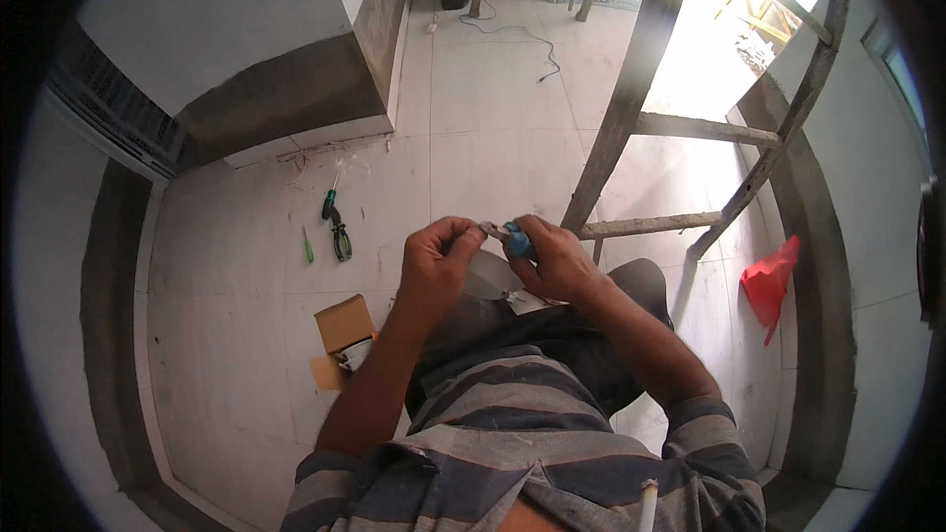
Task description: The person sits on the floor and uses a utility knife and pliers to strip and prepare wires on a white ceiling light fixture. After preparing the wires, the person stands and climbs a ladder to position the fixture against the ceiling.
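Just above the person's lap, the right hand's grip [558,256] is clamping on metal pliers with blue handles [519,242], while the left hand's grip [435,258] is holding thumb and finger together at their nose (what is sitting between them, I cannot tell). To the left, black-and-green pliers [341,242] and an open brown cardboard box [345,322] are resting on the pale tiled floor [236,266].
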